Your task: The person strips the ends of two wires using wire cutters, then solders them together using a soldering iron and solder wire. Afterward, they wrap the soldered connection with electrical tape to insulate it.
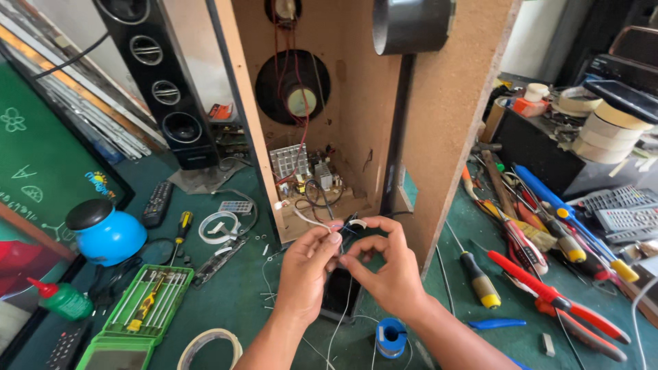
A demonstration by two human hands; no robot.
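White, thin and limp: wire (312, 220) pinched between thumb and forefinger of left hand (306, 269), running up and leftward from those fingertips toward circuit board (306, 175) in open wooden speaker cabinet (356, 123). Long axis slanted, lower right to upper left, with slight curve. Right hand (388, 264) fingers curled, thumb and forefinger closed on small white-and-dark wire end (356, 223) just right of left fingertips, nearly touching. Below both hands, dark flat device (340, 294) and blue solder spool (391, 337) on green mat (240, 301). Well right of right fingers, screwdrivers (480, 284) and red-handled pliers (555, 301).
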